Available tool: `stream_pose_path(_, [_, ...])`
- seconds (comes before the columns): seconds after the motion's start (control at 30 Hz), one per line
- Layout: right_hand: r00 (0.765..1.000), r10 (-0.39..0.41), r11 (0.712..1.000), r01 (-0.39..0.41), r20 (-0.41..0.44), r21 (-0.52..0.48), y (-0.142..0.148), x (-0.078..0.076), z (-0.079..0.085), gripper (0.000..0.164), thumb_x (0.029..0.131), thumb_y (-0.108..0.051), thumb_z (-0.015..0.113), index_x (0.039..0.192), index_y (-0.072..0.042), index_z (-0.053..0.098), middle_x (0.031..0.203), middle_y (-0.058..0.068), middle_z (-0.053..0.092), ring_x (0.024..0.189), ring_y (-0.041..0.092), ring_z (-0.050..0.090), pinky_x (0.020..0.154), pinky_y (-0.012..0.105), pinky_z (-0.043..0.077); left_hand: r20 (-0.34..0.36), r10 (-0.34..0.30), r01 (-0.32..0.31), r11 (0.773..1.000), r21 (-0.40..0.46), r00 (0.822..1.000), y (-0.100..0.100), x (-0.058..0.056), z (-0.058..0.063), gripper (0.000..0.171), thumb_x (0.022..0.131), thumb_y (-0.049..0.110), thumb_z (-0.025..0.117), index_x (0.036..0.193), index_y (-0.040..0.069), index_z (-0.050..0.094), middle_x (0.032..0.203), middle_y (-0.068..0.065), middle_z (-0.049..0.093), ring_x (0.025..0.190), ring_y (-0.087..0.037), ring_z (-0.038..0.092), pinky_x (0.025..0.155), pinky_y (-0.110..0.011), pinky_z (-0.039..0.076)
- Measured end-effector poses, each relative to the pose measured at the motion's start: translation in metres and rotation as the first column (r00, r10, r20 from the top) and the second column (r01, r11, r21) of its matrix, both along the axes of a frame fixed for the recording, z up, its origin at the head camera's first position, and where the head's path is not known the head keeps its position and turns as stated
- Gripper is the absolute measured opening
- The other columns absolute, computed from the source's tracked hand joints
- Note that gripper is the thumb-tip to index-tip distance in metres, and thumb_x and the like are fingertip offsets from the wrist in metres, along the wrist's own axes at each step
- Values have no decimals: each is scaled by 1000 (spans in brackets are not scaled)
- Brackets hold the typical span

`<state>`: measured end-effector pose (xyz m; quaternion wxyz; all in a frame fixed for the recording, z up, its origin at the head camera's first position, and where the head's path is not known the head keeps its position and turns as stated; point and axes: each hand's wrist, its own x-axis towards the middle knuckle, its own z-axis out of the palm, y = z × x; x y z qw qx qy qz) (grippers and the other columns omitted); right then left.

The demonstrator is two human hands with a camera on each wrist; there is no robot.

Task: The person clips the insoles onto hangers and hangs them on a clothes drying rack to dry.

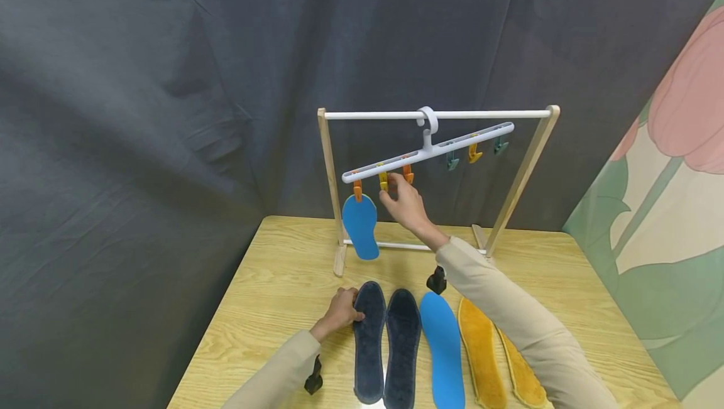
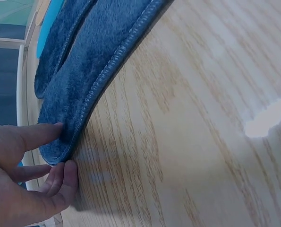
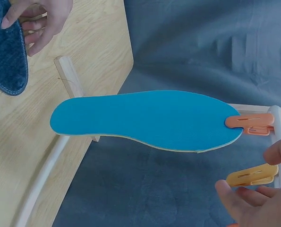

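On the table, my left hand [image 1: 339, 310] pinches the top end of a dark blue fuzzy insole [image 1: 369, 346]. Its thumb [image 2: 46, 135] lies on the pile, with the other fingers curled at the edge. My right hand [image 1: 407, 208] is raised to a yellow clip [image 1: 383, 181] under a white hanger [image 1: 373, 169]. In the right wrist view a fingertip is right at the free end of this clip [image 3: 251, 175], which grips no insole. Beside it, an orange clip [image 1: 357, 190] holds a bright blue insole [image 1: 360, 227], which hangs down.
The hanger hooks over a white rod [image 1: 373, 116] of a wooden-legged rack and slopes down leftward. More clips, such as a green one [image 1: 452, 161], line it. A second dark insole [image 1: 403, 346], a blue insole [image 1: 444, 352] and two yellow ones [image 1: 481, 355] lie side by side.
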<state>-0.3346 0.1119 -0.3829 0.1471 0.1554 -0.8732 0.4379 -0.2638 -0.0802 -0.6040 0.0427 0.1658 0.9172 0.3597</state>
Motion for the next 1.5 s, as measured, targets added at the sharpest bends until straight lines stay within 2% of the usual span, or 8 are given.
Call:
stream_pose_path(0.13, [1000,1,1000,-1,-2,-4,0,0,-1,48,100,-17,58,142,2,46,133,22,57,115,36,59,91,52,50,-12,-2,2,1000,13,1000,0,0,-1,50,77,0,83,119,-13,59,99,-21,59,92,-34,55,73,-48,50])
stream_pose_path(0.37, [1000,3,1000,-3,20,-20,0,1,-1,48,102,-20,56,143,2,44,135,22,55,118,36,58,93,52,50,-9,25,-25,999,43,1000,1,0,-1,73,74,-2,85,135,-16,46,103,-23,59,97,-36,54,81,-51,50])
stream_pose_path(0.53, [1000,11,999,-10,22,-32,-1,-1,-1,51,104,-27,54,144,4,43,135,23,55,119,38,57,95,51,48,-3,40,-40,997,70,999,1,0,0,78,74,-4,84,138,-17,42,102,-22,60,91,-33,57,78,-49,51])
stream_pose_path(0.67, [1000,17,999,-16,24,-32,-2,0,1,52,105,-28,52,145,4,42,134,23,54,118,38,57,95,51,49,-13,36,-35,996,78,999,0,1,4,74,75,-6,83,137,-18,43,87,-14,58,74,-21,50,67,-39,48])
stream_pose_path(0.77, [1000,22,999,-21,23,-28,-2,1,2,52,105,-28,51,145,4,42,133,24,55,117,38,58,94,51,49,-34,35,-32,997,64,999,0,1,5,60,75,-5,83,125,-17,53,81,-13,57,66,-16,45,60,-34,43])
stream_pose_path(0.93, [1000,31,999,-31,-1,-11,-2,1,2,48,106,-25,49,143,6,44,130,25,55,115,39,58,94,53,48,-42,42,-40,998,41,998,0,2,6,44,74,-4,84,111,-12,62,78,-13,57,64,-17,46,56,-33,41])
stream_pose_path(1.2, [999,32,999,-32,-11,-7,-1,0,2,42,106,-24,49,137,5,50,124,24,58,111,38,59,92,53,48,-76,5,3,995,97,997,-5,2,6,47,73,-4,84,113,-16,62,76,-7,56,67,-18,52,57,-35,48])
stream_pose_path(1.5, [1000,20,1000,-20,-5,-11,-1,0,4,37,105,-25,51,132,1,53,126,22,60,111,37,60,93,52,48,10,37,-38,990,137,999,-5,-2,6,50,77,-6,79,122,-11,58,80,-9,64,70,-20,62,61,-32,53])
